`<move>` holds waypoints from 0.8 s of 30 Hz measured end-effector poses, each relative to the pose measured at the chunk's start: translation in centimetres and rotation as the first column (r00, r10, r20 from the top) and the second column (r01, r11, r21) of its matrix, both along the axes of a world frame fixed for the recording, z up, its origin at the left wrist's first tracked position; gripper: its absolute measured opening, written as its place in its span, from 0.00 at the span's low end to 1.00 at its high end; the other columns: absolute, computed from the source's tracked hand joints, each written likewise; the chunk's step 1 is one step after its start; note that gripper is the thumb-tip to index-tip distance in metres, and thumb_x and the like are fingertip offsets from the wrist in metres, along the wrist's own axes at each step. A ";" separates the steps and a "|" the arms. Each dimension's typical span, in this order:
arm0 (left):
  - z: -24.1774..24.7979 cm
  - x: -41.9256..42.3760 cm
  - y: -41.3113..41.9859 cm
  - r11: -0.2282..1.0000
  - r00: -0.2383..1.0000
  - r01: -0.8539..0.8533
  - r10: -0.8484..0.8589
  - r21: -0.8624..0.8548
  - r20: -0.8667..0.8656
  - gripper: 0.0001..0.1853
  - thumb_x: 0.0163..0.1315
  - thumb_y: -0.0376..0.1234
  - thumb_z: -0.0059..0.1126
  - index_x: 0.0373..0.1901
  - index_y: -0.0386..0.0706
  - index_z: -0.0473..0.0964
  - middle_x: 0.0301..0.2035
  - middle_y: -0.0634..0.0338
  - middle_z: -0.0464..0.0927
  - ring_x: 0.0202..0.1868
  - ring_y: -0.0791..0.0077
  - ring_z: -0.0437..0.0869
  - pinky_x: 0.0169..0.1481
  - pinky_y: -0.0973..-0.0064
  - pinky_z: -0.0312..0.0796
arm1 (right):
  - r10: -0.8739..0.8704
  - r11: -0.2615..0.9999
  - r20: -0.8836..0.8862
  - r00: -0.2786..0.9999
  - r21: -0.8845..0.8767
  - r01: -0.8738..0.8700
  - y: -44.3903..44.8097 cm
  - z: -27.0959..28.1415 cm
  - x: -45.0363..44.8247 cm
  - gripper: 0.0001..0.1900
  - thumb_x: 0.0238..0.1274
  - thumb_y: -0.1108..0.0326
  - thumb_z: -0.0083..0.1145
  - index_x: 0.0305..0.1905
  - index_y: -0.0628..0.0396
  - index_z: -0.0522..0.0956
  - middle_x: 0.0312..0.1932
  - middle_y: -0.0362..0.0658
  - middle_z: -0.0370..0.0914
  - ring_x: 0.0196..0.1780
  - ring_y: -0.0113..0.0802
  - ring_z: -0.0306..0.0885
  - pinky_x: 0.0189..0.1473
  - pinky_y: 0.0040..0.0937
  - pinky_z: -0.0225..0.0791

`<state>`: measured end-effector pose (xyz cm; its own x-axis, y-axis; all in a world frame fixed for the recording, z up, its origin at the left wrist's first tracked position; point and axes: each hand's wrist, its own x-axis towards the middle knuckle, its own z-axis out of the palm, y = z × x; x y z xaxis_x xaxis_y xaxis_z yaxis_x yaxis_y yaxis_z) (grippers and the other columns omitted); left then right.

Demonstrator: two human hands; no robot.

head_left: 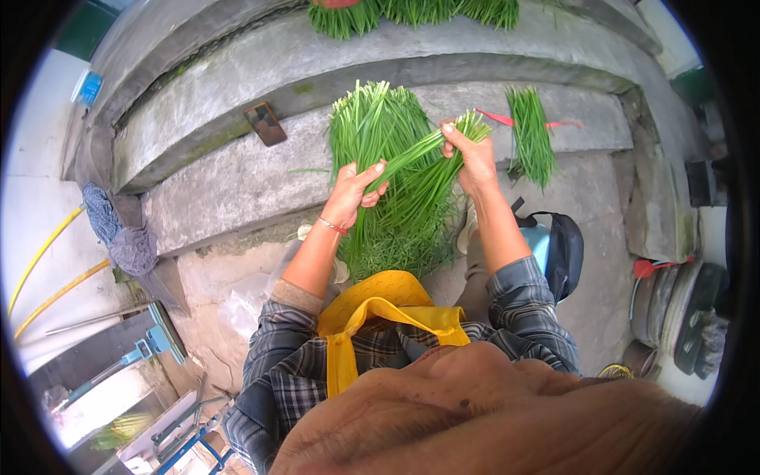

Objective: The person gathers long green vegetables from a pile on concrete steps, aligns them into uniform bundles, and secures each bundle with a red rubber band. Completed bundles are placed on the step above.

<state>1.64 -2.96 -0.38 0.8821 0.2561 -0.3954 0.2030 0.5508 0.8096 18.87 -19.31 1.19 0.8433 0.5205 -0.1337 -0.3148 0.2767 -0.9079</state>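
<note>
Long green Chinese chives spread in a large pile (380,119) over the concrete step in front of me. My right hand (469,151) grips a bunch of chives (433,184) near its pale cut ends, with the green leaves hanging down to the left. My left hand (358,189), below a red and white bracelet, is closed around the leaves of a few stalks (409,155) that stretch up to my right hand. On the step to the right, a separate bunch of chives (530,136) lies across a red strip (499,117).
A smartphone (265,124) lies on the step at the left. More chive bunches (409,12) rest on a higher step. A dark bag (564,255) stands by my right leg, a clear plastic bag (244,306) lies at lower left, and a blue squeegee-like tool (155,339) is farther left.
</note>
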 end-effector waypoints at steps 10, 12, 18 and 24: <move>-0.9 0.4 -0.6 0.922 0.952 -0.305 0.290 0.239 0.099 0.12 0.67 0.36 0.60 0.46 0.40 0.75 0.27 0.66 0.77 0.22 0.85 0.74 0.22 0.86 0.62 | 0.024 0.999 -0.200 0.980 0.038 -0.017 0.7 -1.3 -0.8 0.14 0.59 0.65 0.68 0.43 0.59 0.76 0.32 0.37 0.73 0.30 0.24 0.69 0.29 0.24 0.64; -1.4 0.5 -0.9 0.919 0.960 -0.279 0.254 0.279 0.121 0.12 0.67 0.35 0.60 0.47 0.39 0.75 0.27 0.66 0.78 0.22 0.85 0.74 0.22 0.85 0.62 | 0.118 0.993 -0.182 0.976 0.036 -0.113 1.2 -1.5 -1.4 0.20 0.60 0.63 0.67 0.52 0.63 0.76 0.34 0.37 0.74 0.31 0.24 0.68 0.32 0.24 0.64; -2.3 0.4 -1.8 0.940 0.996 -0.094 0.090 0.328 0.028 0.15 0.67 0.38 0.61 0.48 0.37 0.74 0.27 0.64 0.77 0.22 0.84 0.74 0.23 0.85 0.62 | 0.144 0.989 -0.114 0.983 0.045 -0.140 1.2 -0.9 -1.2 0.20 0.60 0.63 0.67 0.53 0.63 0.77 0.35 0.36 0.75 0.31 0.23 0.68 0.33 0.22 0.64; -1.4 0.2 -2.0 0.950 0.994 0.095 -0.109 0.297 0.029 0.13 0.68 0.38 0.58 0.42 0.37 0.74 0.23 0.63 0.77 0.19 0.86 0.70 0.23 0.85 0.63 | 0.117 0.990 -0.116 0.986 -0.063 -0.125 1.0 -1.0 -1.1 0.15 0.59 0.63 0.67 0.47 0.59 0.80 0.35 0.35 0.77 0.33 0.22 0.70 0.33 0.23 0.63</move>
